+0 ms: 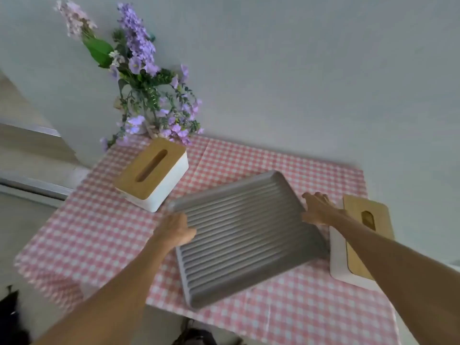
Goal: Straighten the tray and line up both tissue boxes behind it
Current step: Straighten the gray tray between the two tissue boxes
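A grey ribbed tray (246, 235) lies skewed in the middle of the pink checked tablecloth (99, 227). My left hand (175, 231) grips the tray's left rim. On the right rim, fingers curled over the edge, rests my right hand (317, 207). One white tissue box with a wooden lid (151, 174) stands at an angle behind the tray's left corner. A second tissue box (361, 237) sits to the right of the tray, partly hidden by my right forearm.
A vase of purple flowers (149, 95) stands at the back left of the table against the pale wall. The table's left edge drops to the floor, and dark objects (10, 312) lie low at the left.
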